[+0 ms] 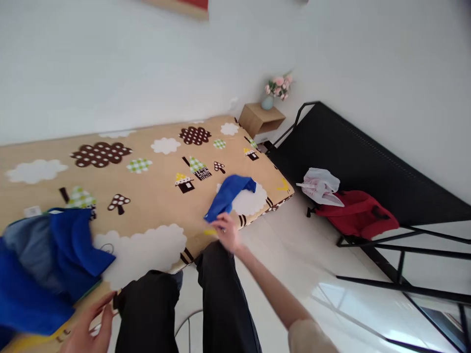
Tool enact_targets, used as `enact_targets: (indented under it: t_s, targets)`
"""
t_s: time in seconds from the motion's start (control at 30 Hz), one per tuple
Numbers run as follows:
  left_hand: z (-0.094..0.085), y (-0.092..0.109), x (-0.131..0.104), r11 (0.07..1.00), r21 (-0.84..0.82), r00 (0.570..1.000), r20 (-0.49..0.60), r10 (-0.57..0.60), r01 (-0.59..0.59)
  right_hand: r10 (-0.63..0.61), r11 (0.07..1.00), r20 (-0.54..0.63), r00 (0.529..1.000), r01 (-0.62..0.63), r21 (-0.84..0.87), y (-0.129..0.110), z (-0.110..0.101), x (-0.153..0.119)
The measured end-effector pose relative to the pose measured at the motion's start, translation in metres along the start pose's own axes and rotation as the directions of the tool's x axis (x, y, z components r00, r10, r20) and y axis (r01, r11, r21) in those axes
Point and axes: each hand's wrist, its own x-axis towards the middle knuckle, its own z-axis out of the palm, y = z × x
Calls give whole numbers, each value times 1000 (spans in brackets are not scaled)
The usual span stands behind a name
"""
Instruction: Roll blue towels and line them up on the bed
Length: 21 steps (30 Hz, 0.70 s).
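A small blue cloth [228,193] lies on the patterned bed [158,196] near its right end. My right hand [227,233] has its fingers pinched at the lower left end of this cloth. At the left of the bed is a larger heap of blue garment [73,240] with a grey-blue lining. My left hand [93,326] is below that heap at the bed's front edge, beside my left knee, with thumb and fingers apart and nothing visible between them.
A wooden nightstand [262,117] with a flower vase [268,102] stands beyond the bed's far right corner. On the right, a black metal frame with a dark panel [349,157] bears a red bag [362,213] and a white plastic bag [321,186]. A thin cable lies near my feet.
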Motion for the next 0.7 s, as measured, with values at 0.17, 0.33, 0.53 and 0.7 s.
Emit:
enact_targets:
  t_s: [0.17,0.33,0.53,0.7]
  targets:
    - [-27,109,-29,852,-205,872,-15,489,-481,-312,948,109,944,303,95,-111,46,-112]
    - [4,128,-120,823,-245,826,118,551,-513,-125,946,-128,984,157,284,-159,66,-210]
    - [-11,100,-232,866,-301,900,52,433,-399,-290,902,-11,957,277,331,-181,25,-307]
    - [-48,99,-268,745,-138,756,-50,653,-653,-296,922,144,944,243,302,-194,-8,-342]
